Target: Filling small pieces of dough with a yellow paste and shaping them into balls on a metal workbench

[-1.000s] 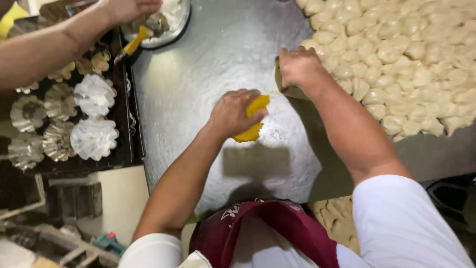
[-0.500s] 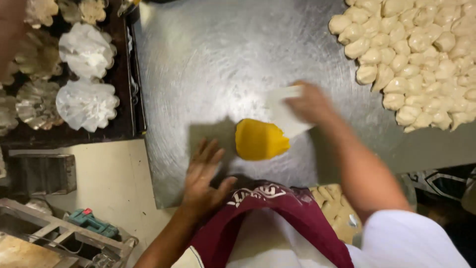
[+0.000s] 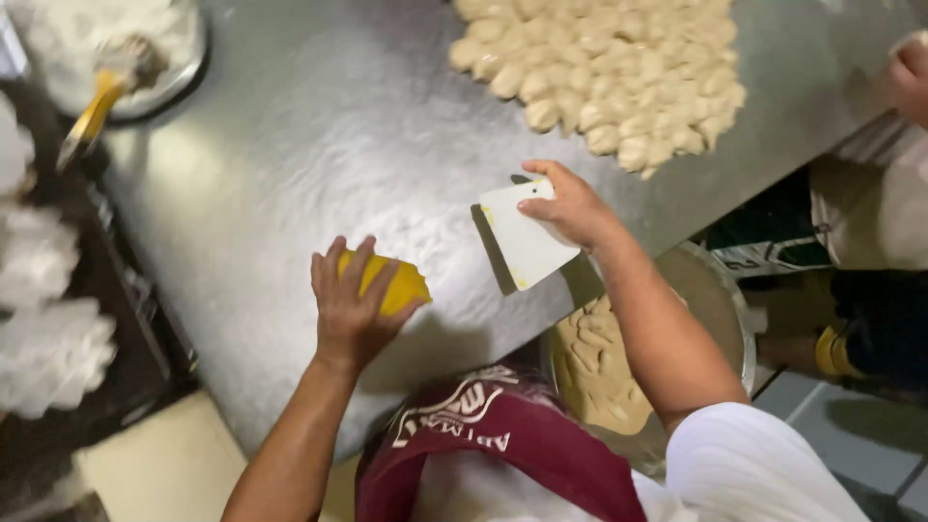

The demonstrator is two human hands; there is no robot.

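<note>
Your left hand [image 3: 353, 307] clamped over the yellow dough lump [image 3: 398, 287] on the steel table [image 3: 290, 145], your right hand [image 3: 570, 208] gripping the white scraper [image 3: 522, 244], dough pieces [image 3: 619, 68] beyond

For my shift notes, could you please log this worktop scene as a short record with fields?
Surface: steel table, dusted with flour
Left hand: pressing on a yellow dough lump
Right hand: holding a white scraper
Far side: pile of dough pieces
Below table edge: metal bowl of dough
Top left: flour bowl
</note>
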